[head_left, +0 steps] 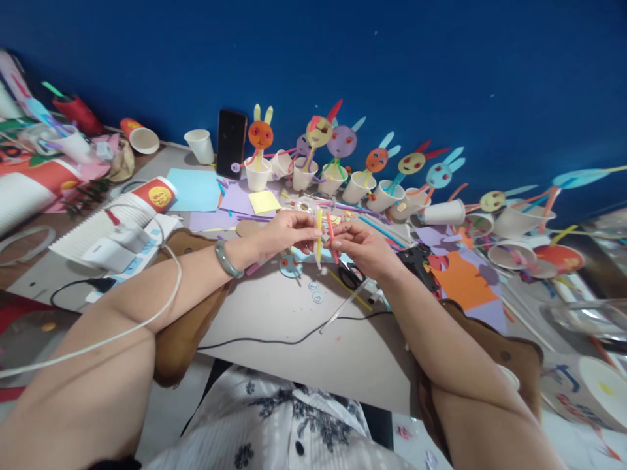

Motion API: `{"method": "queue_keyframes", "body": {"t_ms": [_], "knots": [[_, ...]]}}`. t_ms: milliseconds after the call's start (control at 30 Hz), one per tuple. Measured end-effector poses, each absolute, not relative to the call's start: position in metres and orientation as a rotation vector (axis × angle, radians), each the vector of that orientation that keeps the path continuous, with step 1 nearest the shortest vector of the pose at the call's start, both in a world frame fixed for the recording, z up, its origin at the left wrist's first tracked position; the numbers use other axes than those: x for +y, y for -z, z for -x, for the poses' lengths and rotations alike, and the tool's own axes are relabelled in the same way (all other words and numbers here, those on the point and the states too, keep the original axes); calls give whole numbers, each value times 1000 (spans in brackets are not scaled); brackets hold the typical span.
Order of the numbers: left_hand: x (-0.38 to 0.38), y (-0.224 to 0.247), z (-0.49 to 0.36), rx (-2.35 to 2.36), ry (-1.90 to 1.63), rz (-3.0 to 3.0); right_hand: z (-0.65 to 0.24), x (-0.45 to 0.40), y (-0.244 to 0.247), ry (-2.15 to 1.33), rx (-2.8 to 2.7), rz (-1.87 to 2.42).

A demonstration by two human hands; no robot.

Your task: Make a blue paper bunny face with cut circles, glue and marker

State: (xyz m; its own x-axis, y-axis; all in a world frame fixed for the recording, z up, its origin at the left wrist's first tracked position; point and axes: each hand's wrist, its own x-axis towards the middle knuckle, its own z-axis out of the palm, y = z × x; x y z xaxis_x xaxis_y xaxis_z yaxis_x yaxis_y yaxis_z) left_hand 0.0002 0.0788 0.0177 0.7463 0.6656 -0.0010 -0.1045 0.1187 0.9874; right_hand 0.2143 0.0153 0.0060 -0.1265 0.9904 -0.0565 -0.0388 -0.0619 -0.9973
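Over the middle of the table, my left hand point(296, 232) pinches a short narrow yellow strip point(319, 236) upright, with a whitish strip along it. My right hand point(360, 245), just to the right, pinches a short pinkish-red strip point(331, 228) between thumb and fingers. The two strips stand side by side with a small gap. Whether they are paper or straw I cannot tell. Below my left hand lies a light blue paper face point(290, 265). Two small blue cutouts with hearts point(316, 292) rest nearer me. Black-handled scissors point(351, 275) lie under my right hand.
Paper cups with rabbit-faced figures point(261, 134) line the blue wall. A phone point(231, 143) leans there. A power strip point(132, 261) with cables and a stack of cups point(112, 219) stand left. Orange paper point(465, 279) lies right. A black cable point(274, 340) crosses the front.
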Motion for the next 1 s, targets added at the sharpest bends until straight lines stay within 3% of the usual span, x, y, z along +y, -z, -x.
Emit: {"method": "queue_keyframes", "body": {"t_ms": [1000], "knots": [[75, -25, 2, 561, -637, -1472, -196, 6, 0, -1449, -1210, 1117]]}}
